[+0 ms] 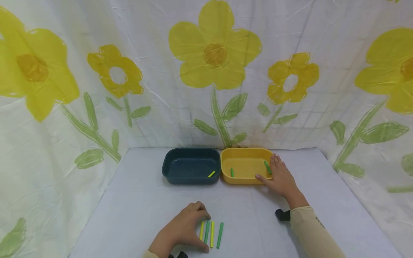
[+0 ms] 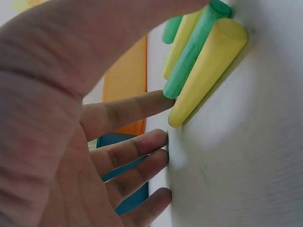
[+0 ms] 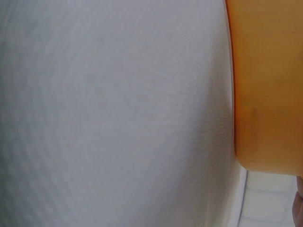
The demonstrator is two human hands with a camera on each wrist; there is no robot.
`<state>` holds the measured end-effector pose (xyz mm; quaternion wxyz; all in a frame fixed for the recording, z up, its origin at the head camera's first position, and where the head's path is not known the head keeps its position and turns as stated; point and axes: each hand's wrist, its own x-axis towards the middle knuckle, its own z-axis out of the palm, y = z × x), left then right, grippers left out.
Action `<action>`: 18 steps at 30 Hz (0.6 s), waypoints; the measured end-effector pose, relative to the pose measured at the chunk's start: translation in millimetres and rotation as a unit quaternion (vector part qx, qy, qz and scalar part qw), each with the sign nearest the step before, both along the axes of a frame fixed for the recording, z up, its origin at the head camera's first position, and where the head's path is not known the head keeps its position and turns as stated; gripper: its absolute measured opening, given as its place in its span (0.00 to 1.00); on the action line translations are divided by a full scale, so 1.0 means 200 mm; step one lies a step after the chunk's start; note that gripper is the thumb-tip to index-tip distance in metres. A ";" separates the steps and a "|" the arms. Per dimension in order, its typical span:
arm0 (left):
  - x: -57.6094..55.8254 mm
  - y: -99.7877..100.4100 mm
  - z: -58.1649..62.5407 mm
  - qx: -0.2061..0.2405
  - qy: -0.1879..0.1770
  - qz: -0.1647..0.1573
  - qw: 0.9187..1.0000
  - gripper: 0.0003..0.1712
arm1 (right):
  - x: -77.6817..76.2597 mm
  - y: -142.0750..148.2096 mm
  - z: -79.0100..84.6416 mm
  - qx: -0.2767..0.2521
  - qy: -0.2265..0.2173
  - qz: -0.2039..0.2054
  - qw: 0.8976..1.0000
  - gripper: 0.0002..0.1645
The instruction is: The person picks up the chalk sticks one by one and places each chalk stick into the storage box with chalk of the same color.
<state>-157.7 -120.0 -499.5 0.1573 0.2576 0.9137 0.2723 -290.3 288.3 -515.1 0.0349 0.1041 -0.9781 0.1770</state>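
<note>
My left hand (image 1: 188, 225) reaches over a row of chalk sticks on the table, thumb and forefinger spread toward opposite ends of the row. In the left wrist view, a green chalk (image 2: 193, 56) lies between thumb and forefinger, the forefinger at its lower end; a firm pinch does not show. Beside it are a yellow chalk (image 2: 208, 71), another yellow chalk (image 1: 212, 234) and another green chalk (image 1: 220, 235). My right hand (image 1: 282, 179) lies at the right front corner of the yellow tray (image 1: 246, 181), fingers extended. Two green chalks, one here (image 1: 232, 172), lie inside that tray.
A dark blue tray (image 1: 190, 179) stands directly left of the yellow one, with a short yellow chalk (image 1: 211, 174) in it. White cloth (image 1: 135, 200) covers the table. Behind the trays hangs a flower-printed curtain (image 1: 155, 118).
</note>
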 end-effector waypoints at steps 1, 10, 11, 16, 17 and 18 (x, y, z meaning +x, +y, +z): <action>0.00 0.00 0.00 0.000 0.001 -0.001 1.000 0.45 | 0.00 0.00 0.00 0.000 -0.001 0.000 1.000 0.74; 0.01 0.01 0.00 -0.009 0.004 -0.003 1.000 0.40 | 0.00 0.00 0.00 -0.002 -0.005 0.000 1.000 0.74; 0.01 0.01 0.00 -0.010 0.006 -0.005 1.000 0.40 | 0.01 0.00 0.01 -0.002 -0.006 -0.001 1.000 0.74; 0.00 0.00 0.00 -0.002 0.014 -0.011 1.000 0.39 | 0.00 0.00 0.01 -0.001 -0.005 -0.002 1.000 0.75; 0.00 0.00 0.00 0.003 0.014 -0.010 1.000 0.40 | 0.00 0.00 0.01 -0.001 -0.005 -0.002 1.000 0.75; 0.00 0.00 0.00 0.007 0.013 -0.009 1.000 0.40 | 0.00 0.00 0.00 -0.001 -0.003 -0.002 1.000 0.75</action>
